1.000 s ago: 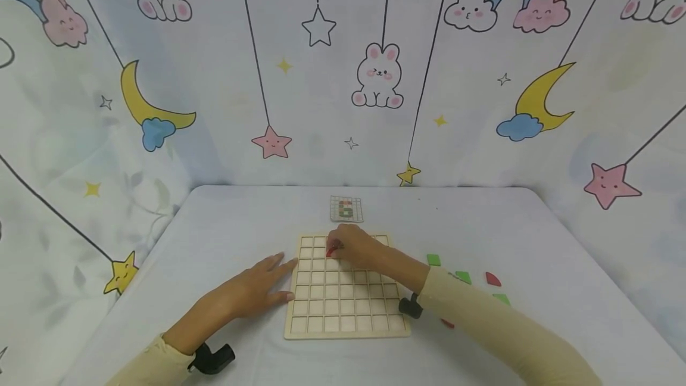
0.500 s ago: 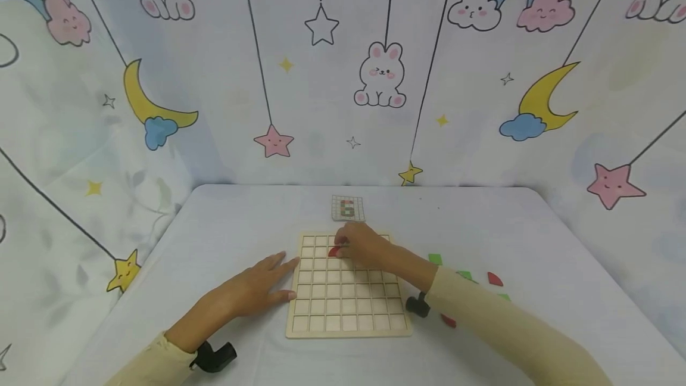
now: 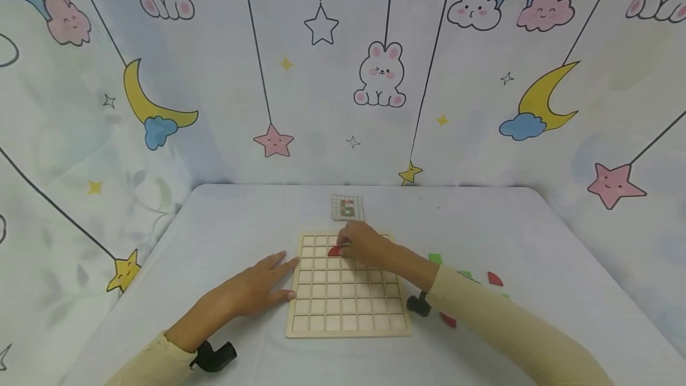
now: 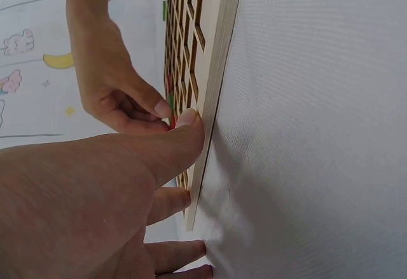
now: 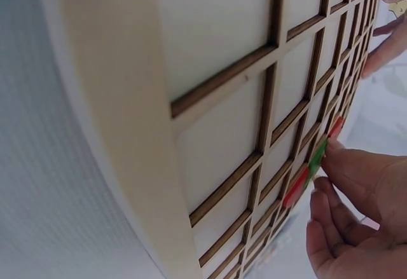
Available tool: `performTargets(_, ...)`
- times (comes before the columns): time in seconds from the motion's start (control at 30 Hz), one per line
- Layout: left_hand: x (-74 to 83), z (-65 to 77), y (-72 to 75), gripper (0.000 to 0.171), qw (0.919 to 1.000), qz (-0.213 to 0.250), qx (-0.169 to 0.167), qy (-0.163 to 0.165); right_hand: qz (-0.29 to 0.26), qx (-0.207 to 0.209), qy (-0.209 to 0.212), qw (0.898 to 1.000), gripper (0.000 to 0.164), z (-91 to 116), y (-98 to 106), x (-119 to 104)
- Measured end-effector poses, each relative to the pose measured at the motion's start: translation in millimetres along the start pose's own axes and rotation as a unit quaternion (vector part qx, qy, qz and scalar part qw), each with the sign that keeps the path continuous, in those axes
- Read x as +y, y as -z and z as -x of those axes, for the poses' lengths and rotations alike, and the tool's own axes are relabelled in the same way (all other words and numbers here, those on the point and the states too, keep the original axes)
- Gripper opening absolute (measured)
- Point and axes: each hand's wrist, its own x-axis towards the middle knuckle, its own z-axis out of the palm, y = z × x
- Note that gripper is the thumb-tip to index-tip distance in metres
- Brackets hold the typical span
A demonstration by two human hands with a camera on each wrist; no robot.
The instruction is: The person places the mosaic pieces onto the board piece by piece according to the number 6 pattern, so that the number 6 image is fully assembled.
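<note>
A wooden grid board (image 3: 347,334) lies on the white table. My right hand (image 3: 365,245) is over its upper rows, thumb and fingertips pinching a small green tile (image 5: 317,158). In the right wrist view, that tile sits between two red tiles (image 5: 296,187) on the grid; whether it lies fully down in its cell is hard to tell. In the head view, one rounded red tile (image 3: 334,251) shows left of my right fingertips, which hide the green one. My left hand (image 3: 261,285) rests spread along the board's left edge, thumb and a finger touching the rim.
Behind the board lies a pattern card (image 3: 347,208) with a red and green figure on a grid. Loose green tiles (image 3: 435,258) and red tiles (image 3: 495,279) lie to the right, partly covered by my right forearm. A printed cloth backdrop rises behind the table.
My right hand has shifted slightly right across the upper rows, leaving the red tile on the board more exposed. The left hand stays at the board's edge.
</note>
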Motion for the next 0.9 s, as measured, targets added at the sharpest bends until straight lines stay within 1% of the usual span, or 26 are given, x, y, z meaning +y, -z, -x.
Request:
performTargets(0.17,0.8,2.0,0.5,0.075,1.0000,0.000,-0.003,0.003,0.022,-0.001,0.005,1.000,0.010,-0.8,0.8,1.3)
performTargets(0.37,2.7,3.4,2.7,0.077,1.0000,0.005,-0.006,0.001,0.018,0.003,0.017,1.000,0.011,-0.3,3.4,-1.0)
performTargets(0.53,2.4,2.2,2.8,0.076,0.9999,0.001,-0.008,0.008,0.023,-0.001,0.030,0.999,0.008,-1.9,3.3,-2.5)
performTargets(0.67,2.1,1.6,2.5,0.076,0.9999,-0.003,-0.008,0.013,0.020,-0.003,0.024,0.999,0.006,-4.1,2.2,-3.6)
performTargets(0.8,2.4,2.6,3.1,0.076,0.9999,0.001,-0.007,0.010,0.029,-0.008,0.015,0.999,0.005,-5.2,2.2,-2.6)
performTargets(0.9,2.9,3.5,4.0,0.077,0.9999,0.005,-0.008,0.005,0.042,-0.011,0.008,0.999,0.006,-4.2,6.0,-0.8)
